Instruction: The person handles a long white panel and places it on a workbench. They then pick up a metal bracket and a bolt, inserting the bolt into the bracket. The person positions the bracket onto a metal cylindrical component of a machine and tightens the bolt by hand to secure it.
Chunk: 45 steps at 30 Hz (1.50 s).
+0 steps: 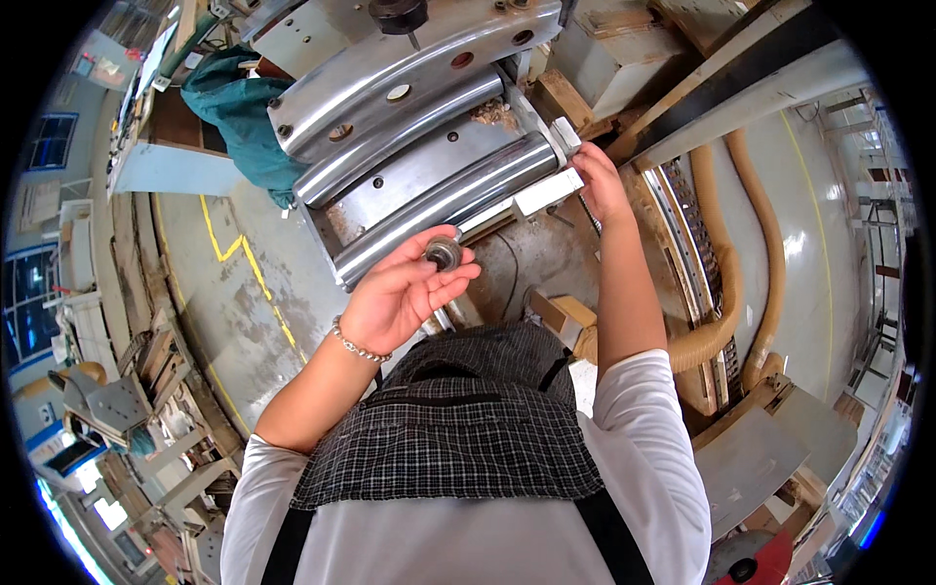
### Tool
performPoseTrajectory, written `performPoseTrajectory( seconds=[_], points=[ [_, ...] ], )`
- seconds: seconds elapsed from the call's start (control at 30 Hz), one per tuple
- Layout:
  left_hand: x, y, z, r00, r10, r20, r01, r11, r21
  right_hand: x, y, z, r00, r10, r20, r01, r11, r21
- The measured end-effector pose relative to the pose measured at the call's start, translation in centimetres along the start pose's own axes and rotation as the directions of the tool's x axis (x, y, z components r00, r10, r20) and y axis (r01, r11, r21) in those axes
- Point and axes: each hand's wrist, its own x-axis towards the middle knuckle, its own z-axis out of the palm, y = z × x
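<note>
On the upturned fingers of my left hand (pixel 395 297) rests a small round metal part (pixel 444 253) with a hollow centre, like a threaded nut or collar. The thumb presses against its side. My right hand (pixel 603 183) reaches to the right end of a steel machine bed, its fingers bent against the end of a white oblong box (pixel 548 192). What those fingertips grip is hidden. Beside the left hand runs a polished steel roller (pixel 458 200), fixed along the near side of the machine bed (pixel 405 175).
A drilled steel beam (pixel 419 83) and a dark spindle (pixel 398 14) stand over the bed. Wood shavings (pixel 494 113) lie at its far right. Teal cloth (pixel 239 112) drapes on the left. Tan hoses (pixel 719 253) run down the right, and stacked timber (pixel 180 400) lies lower left.
</note>
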Motion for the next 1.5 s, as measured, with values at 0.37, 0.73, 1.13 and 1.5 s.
performPoseTrajectory(
  seconds=[0.37, 0.73, 1.13, 1.5],
  points=[
    [-2.9, -0.8, -0.8, 0.995, 0.070, -0.075, -0.040, 0.938, 0.346, -0.8, -1.1, 2.2, 0.996, -0.063, -0.063, 0.045, 0.965, -0.258],
    [-6.3, -1.9, -4.5, 0.980, 0.010, -0.197, 0.039, 0.968, 0.246, -0.4, -1.4, 4.0, 0.973, -0.033, -0.229, -0.011, 0.982, -0.187],
    [-7.1, -1.5, -6.0, 0.976, 0.051, -0.213, -0.011, 0.982, 0.188, -0.4, -1.6, 6.2, 0.939, 0.078, -0.335, -0.030, 0.989, 0.145],
    [-7.0, -1.3, -6.2, 0.975, 0.091, -0.203, -0.039, 0.967, 0.250, 0.4, -4.4, 14.6, 0.912, -0.382, 0.148, 0.301, 0.382, -0.874]
  ],
)
